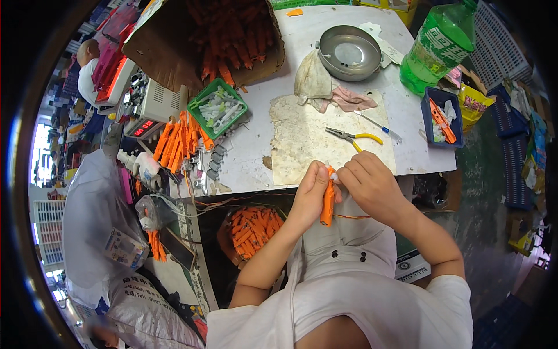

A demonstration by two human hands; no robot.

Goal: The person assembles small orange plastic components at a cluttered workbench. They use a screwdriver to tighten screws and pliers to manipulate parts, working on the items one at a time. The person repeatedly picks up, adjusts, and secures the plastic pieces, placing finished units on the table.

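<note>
Just past the table's near edge, my left hand is closed round a slim orange plastic part, which stands out below the fingers. My right hand is at the part's upper end with its fingers bent together. A small whitish bit shows between the two hands, but the right fingers mostly hide what they pinch. Beyond the hands lie pliers with yellow handles, and a blue-and-white pen. Both rest on a worn, stained sheet on the white table.
A cardboard box of orange parts stands far left, beside a green tray of small white pieces and more orange parts. A metal bowl, rag, green bottle and blue bin stand beyond and right.
</note>
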